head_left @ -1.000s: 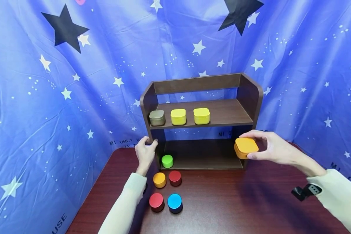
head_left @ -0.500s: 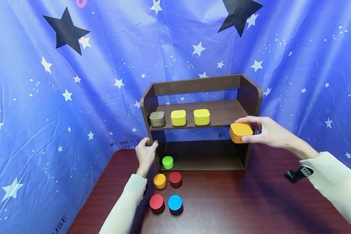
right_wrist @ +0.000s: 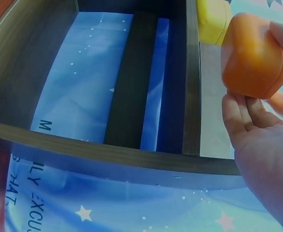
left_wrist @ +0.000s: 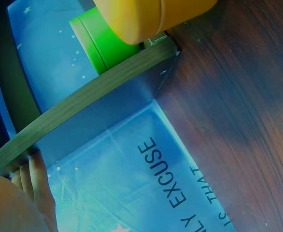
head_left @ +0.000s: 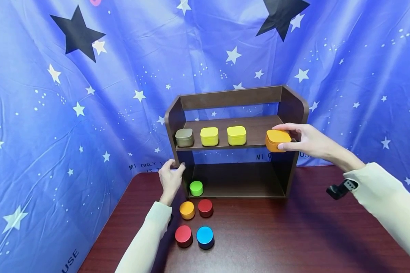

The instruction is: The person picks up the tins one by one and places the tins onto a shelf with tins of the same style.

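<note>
My right hand [head_left: 309, 140] pinches an orange rounded-square lidded box [head_left: 276, 144] between thumb and fingers, right at the front edge of the upper shelf board. In the right wrist view the orange box [right_wrist: 252, 58] is close to a yellow box [right_wrist: 212, 21]. My left hand [head_left: 171, 180] grips the left side panel of the dark brown shelf unit [head_left: 230, 99]; its fingers [left_wrist: 39, 183] lie along the panel's outside in the left wrist view. On the upper board stand a grey-brown box [head_left: 184, 138] and two yellow boxes, one left [head_left: 209, 137] and one right [head_left: 237, 136].
A green round tin [head_left: 196, 188] sits at the lower shelf's left end. In front on the table [head_left: 259, 235] stand an orange round tin [head_left: 187, 210], a dark red one [head_left: 205, 208], a red one [head_left: 183, 236] and a blue one [head_left: 205, 237]. A starry curtain [head_left: 123, 125] hangs behind.
My right hand has raised the orange box from beside the lower compartment up to the upper board, moving slightly left. The left hand stays on the side panel.
</note>
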A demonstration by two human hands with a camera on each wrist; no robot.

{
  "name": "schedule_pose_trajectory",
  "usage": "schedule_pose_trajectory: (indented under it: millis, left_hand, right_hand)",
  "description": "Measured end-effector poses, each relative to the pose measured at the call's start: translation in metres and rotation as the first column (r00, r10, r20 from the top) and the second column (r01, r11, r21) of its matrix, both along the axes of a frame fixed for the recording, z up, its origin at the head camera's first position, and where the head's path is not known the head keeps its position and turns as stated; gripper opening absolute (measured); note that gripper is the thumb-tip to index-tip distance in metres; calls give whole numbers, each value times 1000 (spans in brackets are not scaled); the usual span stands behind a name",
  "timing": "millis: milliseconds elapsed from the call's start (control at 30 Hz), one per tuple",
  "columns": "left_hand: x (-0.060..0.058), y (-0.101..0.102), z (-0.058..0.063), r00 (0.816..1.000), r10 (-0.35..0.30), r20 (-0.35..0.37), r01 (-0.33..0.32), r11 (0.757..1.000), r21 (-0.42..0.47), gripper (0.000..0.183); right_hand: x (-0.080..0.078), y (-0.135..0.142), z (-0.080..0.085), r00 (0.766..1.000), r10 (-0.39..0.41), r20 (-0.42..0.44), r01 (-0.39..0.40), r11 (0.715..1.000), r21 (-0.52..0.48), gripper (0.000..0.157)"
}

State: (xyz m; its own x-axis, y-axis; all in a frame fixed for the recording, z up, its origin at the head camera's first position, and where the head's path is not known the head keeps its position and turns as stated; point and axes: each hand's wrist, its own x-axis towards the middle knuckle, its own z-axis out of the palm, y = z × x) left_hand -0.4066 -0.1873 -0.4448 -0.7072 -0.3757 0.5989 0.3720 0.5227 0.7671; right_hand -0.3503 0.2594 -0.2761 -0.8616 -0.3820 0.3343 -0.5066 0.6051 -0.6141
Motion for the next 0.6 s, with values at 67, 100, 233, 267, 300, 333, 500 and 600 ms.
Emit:
schedule_pose_trajectory:
  millis: [67, 100, 233, 267, 300, 333, 500, 600]
  left_hand:
    - [0, 0, 0, 1000, -3, 0, 3, 1000, -3, 18]
    - [-1, -1, -1, 1000, -5, -2, 5, 1000, -5, 19]
    - [-2, -2, -2, 1000, -7, -14, 7, 1000, -8, 18]
    - [-2, -2, -3, 1000, -5, -17, 5, 1000, -9, 18]
    - [-2, -2, -3, 1000, -4, -20, 4, 1000, -10, 18]
    - [-2, -2, -2, 1000, -4, -22, 4, 1000, -10, 18]
    - [-2, -2, -1, 1000, -3, -26, 3, 1000, -12, 18]
    - [-1, -1, -1, 1000, -2, -25, 2, 1000, -10, 17]
  right_hand:
    - [-3, -1, 1, 1000, -2, 1, 2, 1000, 10, 59]
    - [-4, -1, 2, 1000, -4, 4, 3, 1000, 16, 59]
    - [-6, -3, 3, 1000, -2, 0, 2, 999, 50, 58]
    - [-7, -3, 4, 1000, -3, 0, 3, 998, 59, 58]
    - [-7, -4, 5, 1000, -2, 0, 2, 998, 70, 58]
    - [-8, -4, 6, 1000, -2, 1, 2, 997, 81, 58]
    - [-13, -5, 9, 1000, 6, 22, -9, 993, 120, 61]
    - [-15, -5, 9, 999, 10, 39, -15, 991, 133, 61]
